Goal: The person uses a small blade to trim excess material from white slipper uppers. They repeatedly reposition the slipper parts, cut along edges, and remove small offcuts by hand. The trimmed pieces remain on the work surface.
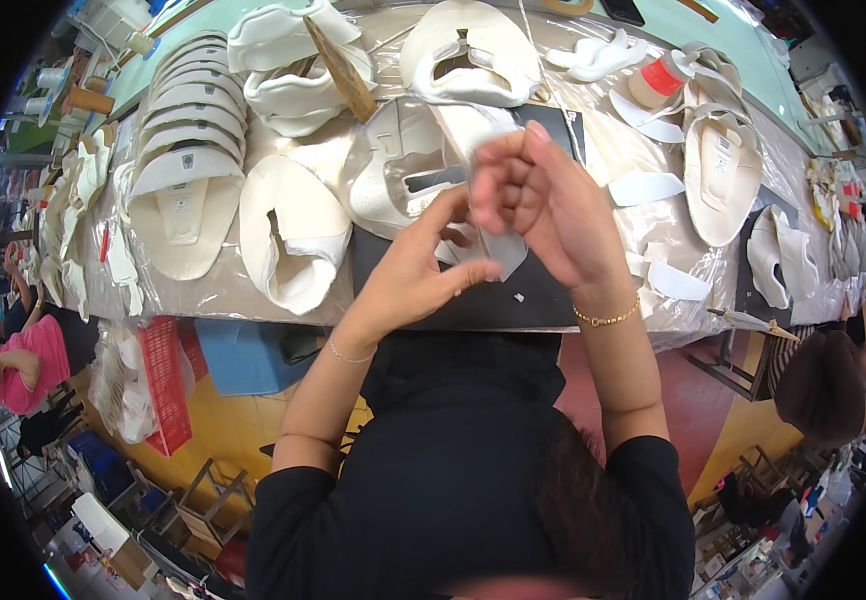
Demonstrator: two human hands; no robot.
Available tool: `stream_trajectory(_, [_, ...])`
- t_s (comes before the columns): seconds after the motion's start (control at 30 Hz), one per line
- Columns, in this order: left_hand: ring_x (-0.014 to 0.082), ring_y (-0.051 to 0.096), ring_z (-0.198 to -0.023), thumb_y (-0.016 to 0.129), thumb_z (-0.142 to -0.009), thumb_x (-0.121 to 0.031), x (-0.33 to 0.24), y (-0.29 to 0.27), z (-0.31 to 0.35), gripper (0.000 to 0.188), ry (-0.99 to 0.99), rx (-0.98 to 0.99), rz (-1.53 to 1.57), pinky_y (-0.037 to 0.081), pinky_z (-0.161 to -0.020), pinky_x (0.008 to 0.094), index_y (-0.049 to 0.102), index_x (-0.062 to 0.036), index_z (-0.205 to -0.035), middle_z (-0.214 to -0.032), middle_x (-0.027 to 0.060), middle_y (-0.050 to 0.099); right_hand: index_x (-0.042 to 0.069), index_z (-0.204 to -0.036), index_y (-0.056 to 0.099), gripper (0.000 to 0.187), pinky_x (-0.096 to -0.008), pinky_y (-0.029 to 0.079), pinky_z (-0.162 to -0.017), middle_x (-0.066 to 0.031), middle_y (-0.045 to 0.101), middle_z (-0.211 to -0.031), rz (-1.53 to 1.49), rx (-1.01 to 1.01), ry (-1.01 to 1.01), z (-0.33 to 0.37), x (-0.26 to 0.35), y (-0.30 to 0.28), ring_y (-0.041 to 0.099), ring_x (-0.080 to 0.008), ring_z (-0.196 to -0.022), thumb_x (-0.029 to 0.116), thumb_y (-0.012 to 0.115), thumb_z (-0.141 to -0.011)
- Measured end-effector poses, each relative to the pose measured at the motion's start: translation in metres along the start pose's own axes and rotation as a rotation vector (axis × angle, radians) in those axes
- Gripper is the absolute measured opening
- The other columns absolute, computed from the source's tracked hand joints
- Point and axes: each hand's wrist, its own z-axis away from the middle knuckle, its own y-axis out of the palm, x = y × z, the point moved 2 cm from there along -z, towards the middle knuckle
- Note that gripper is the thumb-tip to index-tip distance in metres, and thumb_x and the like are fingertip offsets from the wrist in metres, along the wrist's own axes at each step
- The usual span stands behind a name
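In front of me, over a black mat [373, 275] on the table, a translucent, greyish piece [501, 255] lies against a cream shoe upper [378, 190]. My left hand [418, 265] curves round the lower edge of this piece, thumb below and fingers above; part of the grip is hidden. Raised just right of it, my right hand [548, 200] has its palm towards me and its fingers bent, smeared by motion. Whether those fingers hold anything does not show. Another cream shoe upper [298, 235] lies left of my left hand.
A row of stacked cream uppers [188, 165] stands at the left. Behind my hands are another upper [470, 50] and a wooden tool [338, 70]. To the right are a red-and-white bottle [658, 80], white cut pieces [645, 188] and a cream upper [723, 170].
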Motion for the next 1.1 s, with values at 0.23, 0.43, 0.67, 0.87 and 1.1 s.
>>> stream_trajectory(0.23, [0.0075, 0.061, -0.092, 0.062, -0.092, -0.004, -0.004, -0.017, -0.004, 0.048, -0.330, -0.105, 0.591, 0.046, -0.078, 0.0223, 0.045, 0.0007, -0.137, -0.109, 0.0061, 0.067, 0.005, -0.104, 0.065, 0.032, -0.0352, 0.048, -0.087, -0.0082, 0.064, -0.105, 0.976, 0.121, -0.689, 0.023, 0.020, 0.004, 0.062, -0.0260, -0.096, 0.020, 0.078, -0.080])
stream_trajectory(0.43, [0.0113, 0.063, -0.092, 0.065, -0.093, -0.013, -0.013, -0.009, -0.008, 0.055, -0.343, -0.141, 0.723, 0.047, -0.083, 0.0250, 0.040, 0.0011, -0.140, -0.109, 0.0114, 0.067, 0.006, -0.101, 0.067, 0.048, -0.0419, 0.045, -0.097, -0.0105, 0.063, -0.114, 1.444, 0.069, -0.747, 0.045, 0.005, -0.005, 0.057, -0.0309, -0.117, 0.028, 0.087, -0.063])
stream_trajectory(0.67, [0.0165, 0.056, -0.106, 0.083, -0.077, -0.013, -0.024, 0.000, 0.008, 0.097, -0.130, -0.007, 0.449, 0.045, -0.091, 0.0313, 0.023, -0.0056, -0.152, -0.125, 0.0128, 0.060, 0.005, -0.101, 0.063, 0.047, -0.0412, 0.047, -0.095, -0.0127, 0.063, -0.117, 1.261, -0.028, -0.595, 0.045, -0.004, -0.011, 0.059, -0.0337, -0.117, 0.021, 0.087, -0.065])
stream_trajectory(0.87, [0.0187, 0.058, -0.095, 0.082, -0.075, -0.010, -0.007, 0.012, 0.022, 0.094, -0.112, -0.153, -0.069, 0.049, -0.084, 0.0343, 0.026, -0.0095, -0.150, -0.112, 0.0106, 0.067, 0.003, -0.100, 0.064, 0.034, -0.0385, 0.047, -0.095, -0.0155, 0.064, -0.116, 1.048, -0.022, -0.466, 0.043, -0.017, -0.017, 0.059, -0.0308, -0.119, 0.013, 0.082, -0.073])
stream_trajectory(1.1, [0.0258, 0.063, -0.082, 0.076, -0.077, -0.008, 0.008, 0.025, 0.028, 0.029, -0.126, -0.245, -0.300, 0.051, -0.074, 0.0363, 0.058, -0.0022, -0.099, -0.093, 0.0116, 0.064, 0.001, -0.097, 0.065, 0.023, -0.0418, 0.039, -0.107, -0.0187, 0.067, -0.116, 1.025, -0.117, -0.405, 0.048, -0.049, -0.034, 0.057, -0.0316, -0.124, 0.010, 0.078, -0.079])
